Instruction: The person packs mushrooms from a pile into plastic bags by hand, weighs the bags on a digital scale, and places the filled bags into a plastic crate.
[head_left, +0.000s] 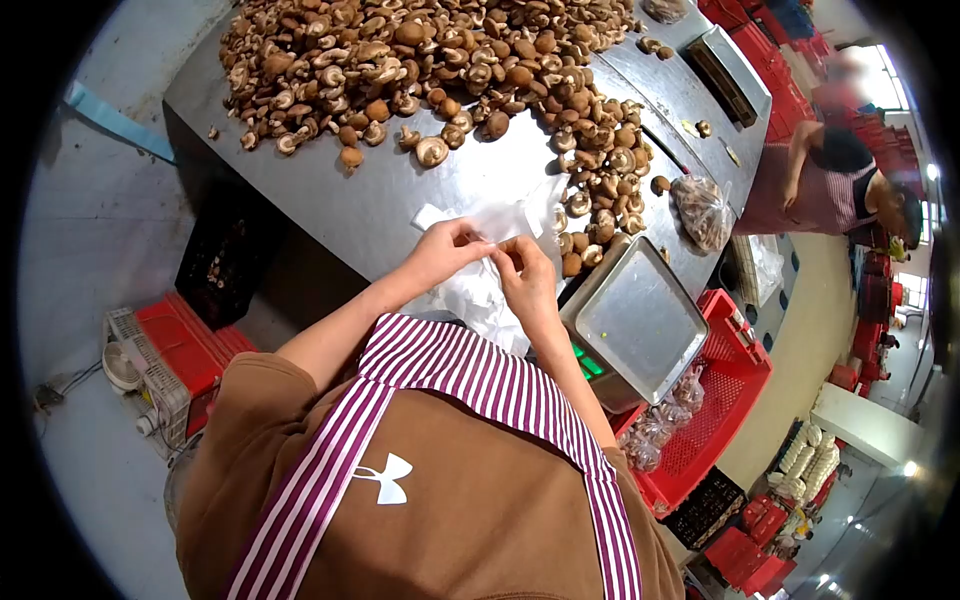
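Observation:
My left hand (447, 250) and my right hand (524, 274) meet at the near edge of the metal table, fingertips pinched together on a thin, clear plastic bag (505, 222). More white plastic bags (480, 305) lie bunched below my hands, against the apron. Beyond them a big heap of brown shiitake mushrooms (400, 60) covers the far part of the table, with a tail of mushrooms (610, 160) running down toward my right. Close by my right hand stands a scale (645, 315) with a bare metal pan and a green lit display.
A filled bag of mushrooms (703, 212) sits on the table's right side. Below the scale, a red crate (725, 410) holds several bagged portions. Another person in a striped apron (815, 190) stands at the right. Crates (180, 345) stand at the lower left.

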